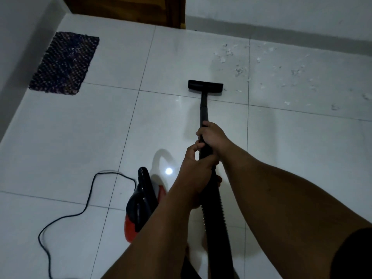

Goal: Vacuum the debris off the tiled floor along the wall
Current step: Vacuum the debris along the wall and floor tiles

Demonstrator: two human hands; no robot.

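Hands: two, both wrapped round the wand (203, 109); the right hand (212, 135) grips it higher up toward the nozzle, the left hand (196, 168) grips just behind it, where the wand meets the hose (214, 214).
Fingers: curled round the black tube; the undersides of both hands are hidden by the tube and the forearms.
Nozzle (205, 85): one, black, flat on the floor (80, 148), at the left edge of the debris.
Debris (271, 73): many small pale and grey flecks, too many and too fine to count, strewn over two tiles right of the nozzle, near the wall (281, 15); a few bits lie just beside the nozzle's right end. The scatter runs to the right border, so its extent cannot be told.
Vacuum (141, 206): one canister, black and red, on the floor left of the forearms; its right side is covered by the left forearm.
Hose: one, ribbed, black, running down from the hands and cut off at the bottom edge.
Cord (84, 208): one, black, looping across the tiles from the canister toward the lower left, cut off at the bottom.
Mat (64, 63): one, dark, woven, against the left wall.
Door (124, 7): one, wooden, only its lower part in view at the top.
Light: dim; one bright reflection on a tile near the canister.
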